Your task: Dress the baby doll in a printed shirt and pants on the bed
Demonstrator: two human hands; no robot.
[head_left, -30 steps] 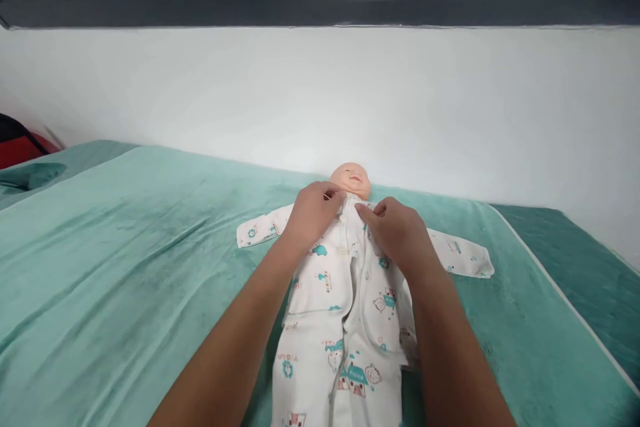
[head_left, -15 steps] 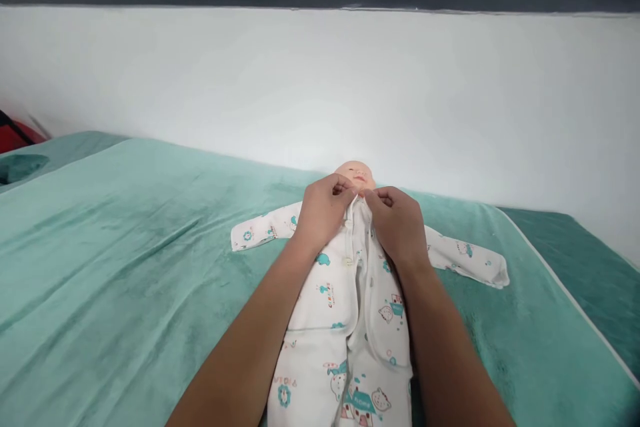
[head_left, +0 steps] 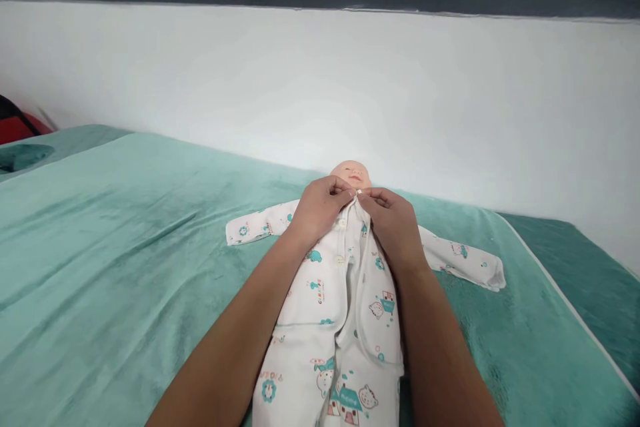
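Pinching sleepsuit [head_left: 325,300] front edges at the collar with left hand [head_left: 320,210] and right hand [head_left: 395,223], both clamped on cloth, over the doll [head_left: 353,175] lying face-up on green blanket [head_left: 125,233] (looks light, limp, easily bunched; probably best gripped along snap placket).

Both hands, left hand [head_left: 320,210] and right hand [head_left: 395,223], pinch the collar of the romper [head_left: 333,300] on a doll [head_left: 353,175] lying on a green blanket [head_left: 125,233].
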